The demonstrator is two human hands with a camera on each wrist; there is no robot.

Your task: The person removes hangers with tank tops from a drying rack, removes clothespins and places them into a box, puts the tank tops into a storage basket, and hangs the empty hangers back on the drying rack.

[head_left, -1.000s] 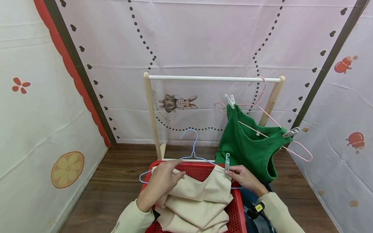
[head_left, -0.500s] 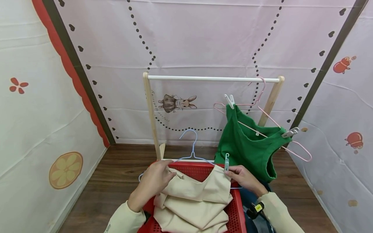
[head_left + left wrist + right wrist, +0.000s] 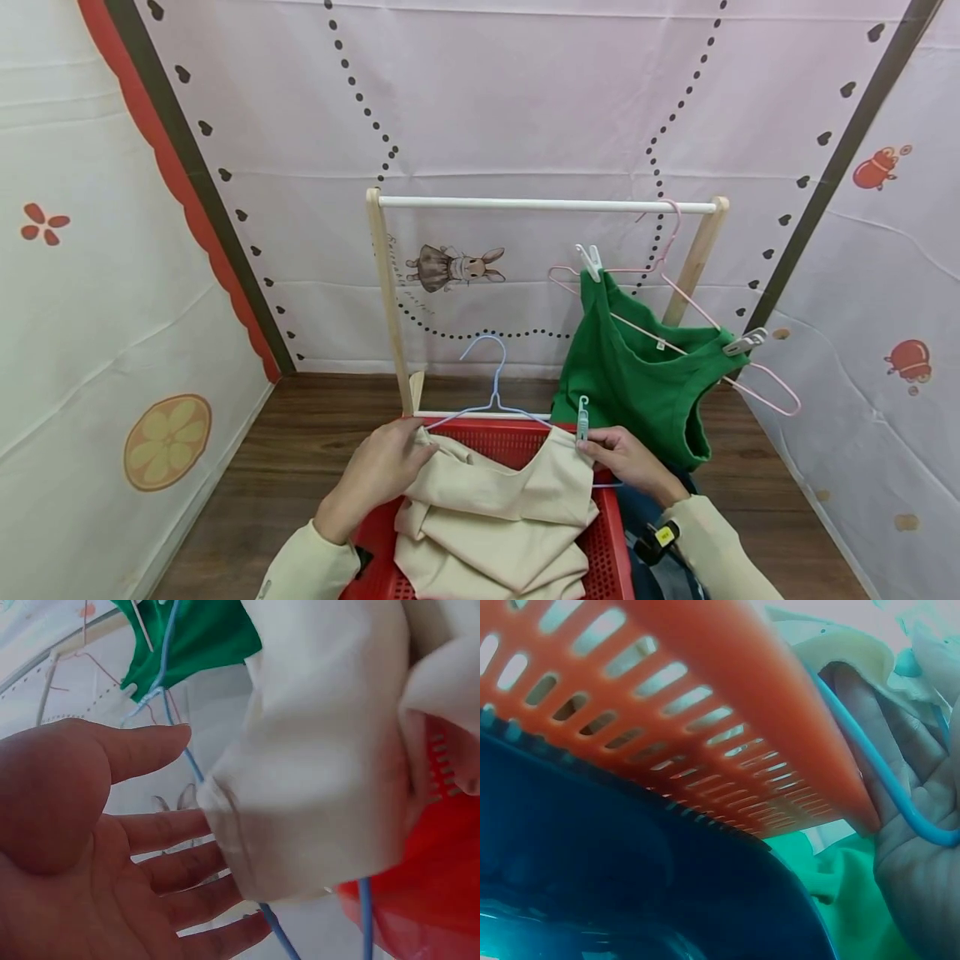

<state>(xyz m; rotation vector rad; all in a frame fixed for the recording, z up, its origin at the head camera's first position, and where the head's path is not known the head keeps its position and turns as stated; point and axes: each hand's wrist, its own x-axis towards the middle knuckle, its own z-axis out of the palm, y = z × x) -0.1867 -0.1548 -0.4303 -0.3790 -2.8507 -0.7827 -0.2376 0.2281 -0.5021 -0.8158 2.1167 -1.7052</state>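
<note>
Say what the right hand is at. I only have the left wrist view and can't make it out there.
Observer: Right hand is at the right shoulder of the cream top, as the head view shows it, thumb against a pale clip.
Operator: Blue hanger on the rail?
Observer: No. Head view has its hook below the rail, free of it.
Operator: Green top, how is it fixed?
Observer: Two clips on its pink hanger: white clip at the left shoulder, grey clip at the right, as seen in the head view.
</note>
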